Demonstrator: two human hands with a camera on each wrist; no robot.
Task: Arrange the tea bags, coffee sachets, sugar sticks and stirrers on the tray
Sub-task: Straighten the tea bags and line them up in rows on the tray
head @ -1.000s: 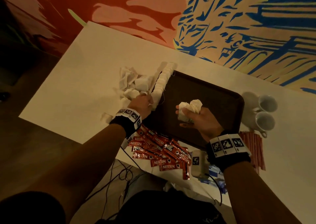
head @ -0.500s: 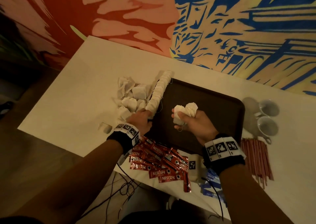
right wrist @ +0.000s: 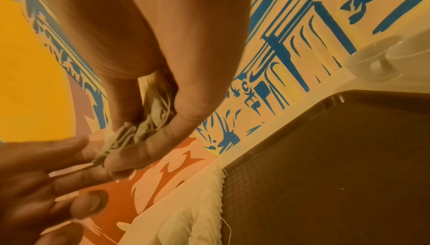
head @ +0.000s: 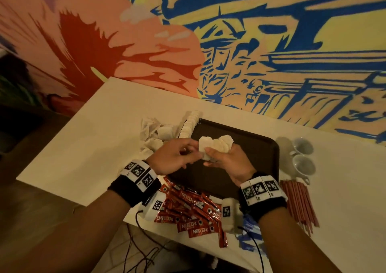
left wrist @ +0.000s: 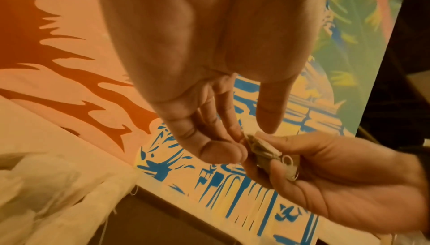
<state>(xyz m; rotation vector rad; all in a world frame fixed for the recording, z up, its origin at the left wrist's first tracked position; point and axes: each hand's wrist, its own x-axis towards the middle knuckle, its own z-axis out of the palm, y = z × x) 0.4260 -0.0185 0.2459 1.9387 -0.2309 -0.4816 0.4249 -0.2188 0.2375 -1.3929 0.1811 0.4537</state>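
Above the tray (head: 261, 145), the right hand (head: 227, 164) fingers curl around a soft, featherlight, crushable tea-bag bunch (head: 215, 145), whose nine-o'clock edge the left hand (head: 173, 158) pinches; flat faces likely grip best.

We see a dim, warm scene with an orange-yellow cast over every view. In the head view the white table (head: 87, 147) is the brightest surface, while the floor at lower left falls into near black. The dark tray (head: 246, 147) shows little surface detail. The cups (head: 302, 155) throw soft shadows to their left, so the light seems to come from the right. The mural (head: 271, 53) bows at the edges from the wide lens. In both wrist views the left hand (left wrist: 209, 46) and the right hand (right wrist: 144, 33) fill the near field, soft and grainy, and the pile of tea bags (left wrist: 46, 184) at lower left is blurred.
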